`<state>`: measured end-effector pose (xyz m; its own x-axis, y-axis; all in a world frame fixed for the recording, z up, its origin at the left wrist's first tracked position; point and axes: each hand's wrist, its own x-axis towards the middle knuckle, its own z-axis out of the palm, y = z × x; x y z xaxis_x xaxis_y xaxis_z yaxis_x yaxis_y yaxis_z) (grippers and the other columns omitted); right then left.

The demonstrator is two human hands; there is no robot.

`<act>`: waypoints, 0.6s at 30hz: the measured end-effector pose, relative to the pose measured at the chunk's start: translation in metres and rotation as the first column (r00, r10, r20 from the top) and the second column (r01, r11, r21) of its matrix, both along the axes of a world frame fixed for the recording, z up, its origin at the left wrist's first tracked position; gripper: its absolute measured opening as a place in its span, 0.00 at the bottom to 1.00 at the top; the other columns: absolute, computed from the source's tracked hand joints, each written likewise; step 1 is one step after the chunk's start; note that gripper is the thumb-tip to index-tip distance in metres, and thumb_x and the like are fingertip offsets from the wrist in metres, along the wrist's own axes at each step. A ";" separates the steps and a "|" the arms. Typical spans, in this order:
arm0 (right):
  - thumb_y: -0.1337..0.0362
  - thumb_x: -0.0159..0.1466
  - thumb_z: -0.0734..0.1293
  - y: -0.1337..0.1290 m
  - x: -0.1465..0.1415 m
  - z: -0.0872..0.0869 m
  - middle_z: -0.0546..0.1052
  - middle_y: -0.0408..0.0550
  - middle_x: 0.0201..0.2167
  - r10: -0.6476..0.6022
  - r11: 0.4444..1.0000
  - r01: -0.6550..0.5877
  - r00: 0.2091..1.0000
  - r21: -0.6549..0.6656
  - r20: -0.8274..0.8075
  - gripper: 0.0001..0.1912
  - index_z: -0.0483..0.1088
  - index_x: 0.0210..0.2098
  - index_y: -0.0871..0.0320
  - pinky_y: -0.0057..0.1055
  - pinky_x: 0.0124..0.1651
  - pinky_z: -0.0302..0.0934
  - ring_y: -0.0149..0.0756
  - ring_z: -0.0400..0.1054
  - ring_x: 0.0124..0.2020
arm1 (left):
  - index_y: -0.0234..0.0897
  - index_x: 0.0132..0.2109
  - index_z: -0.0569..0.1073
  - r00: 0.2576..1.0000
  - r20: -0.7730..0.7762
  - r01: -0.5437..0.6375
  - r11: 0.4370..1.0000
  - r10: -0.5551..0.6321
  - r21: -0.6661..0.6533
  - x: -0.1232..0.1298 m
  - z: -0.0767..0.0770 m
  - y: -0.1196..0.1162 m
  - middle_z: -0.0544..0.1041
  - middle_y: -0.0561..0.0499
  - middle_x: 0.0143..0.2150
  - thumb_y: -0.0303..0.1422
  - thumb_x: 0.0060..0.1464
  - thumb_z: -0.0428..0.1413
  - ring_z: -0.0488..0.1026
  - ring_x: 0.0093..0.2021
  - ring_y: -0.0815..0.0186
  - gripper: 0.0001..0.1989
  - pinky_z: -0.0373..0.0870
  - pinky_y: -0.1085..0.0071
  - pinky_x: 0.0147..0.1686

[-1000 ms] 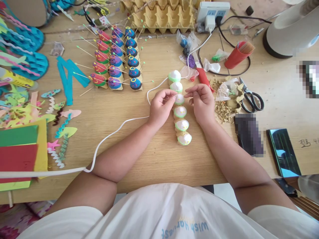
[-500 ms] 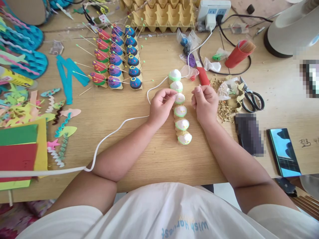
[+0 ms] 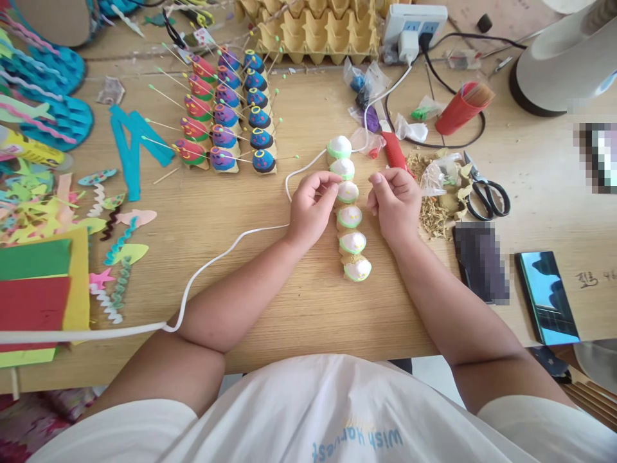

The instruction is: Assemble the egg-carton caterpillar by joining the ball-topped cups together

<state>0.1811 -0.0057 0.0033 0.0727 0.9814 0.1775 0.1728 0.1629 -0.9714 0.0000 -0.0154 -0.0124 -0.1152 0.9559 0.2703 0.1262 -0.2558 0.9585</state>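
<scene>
A strip of egg-carton cups (image 3: 349,217) stands in a row between my hands, each cup topped with white clay and edged in pale green. Small yellow dots show on several of the nearer tops. My left hand (image 3: 312,204) is closed in a pinch at the strip's left side, its fingertips by the third cup from the far end. On the other side, a short gap from the strip, my right hand (image 3: 396,202) is closed with thumb and forefinger pressed together. Whatever either pinch holds is too small or hidden to make out.
Painted egg-carton caterpillars (image 3: 224,116) with stick feelers stand back left. A white cable (image 3: 231,247) crosses the table. Scissors (image 3: 489,193), a red cup of sticks (image 3: 461,108), shavings (image 3: 434,215) and a phone (image 3: 547,296) lie right. Coloured paper (image 3: 33,296) lies left.
My right hand has shifted very slightly left toward the strip. My left hand keeps its place, and the view has tilted a little.
</scene>
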 end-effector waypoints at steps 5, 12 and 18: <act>0.30 0.68 0.70 -0.001 -0.001 0.001 0.69 0.39 0.22 -0.071 0.993 0.072 0.997 0.093 -0.013 0.30 0.68 0.33 0.50 0.34 0.28 0.59 0.31 0.62 0.23 | 0.47 0.56 0.79 0.999 -0.034 -0.016 0.997 0.019 0.075 0.001 0.003 -0.006 0.81 0.47 0.54 0.56 0.75 0.54 0.79 0.53 0.60 0.20 0.76 0.62 0.57; 0.43 0.73 0.71 0.002 -0.001 -0.003 0.82 0.46 0.38 -0.054 0.995 0.051 0.998 0.090 0.035 0.18 0.75 0.46 0.50 0.37 0.38 0.72 0.35 0.76 0.34 | 0.50 0.60 0.75 0.998 -0.053 -0.013 0.997 0.017 0.081 0.004 0.004 -0.010 0.78 0.48 0.51 0.64 0.73 0.50 0.78 0.52 0.61 0.27 0.75 0.61 0.57; 0.50 0.78 0.65 -0.002 -0.002 -0.004 0.79 0.42 0.35 -0.107 0.988 0.083 0.975 0.129 0.194 0.11 0.73 0.48 0.49 0.37 0.36 0.69 0.33 0.75 0.29 | 0.51 0.62 0.74 1.000 -0.030 0.012 0.996 -0.010 0.089 0.005 0.003 -0.009 0.78 0.48 0.50 0.62 0.74 0.50 0.78 0.50 0.61 0.26 0.77 0.62 0.56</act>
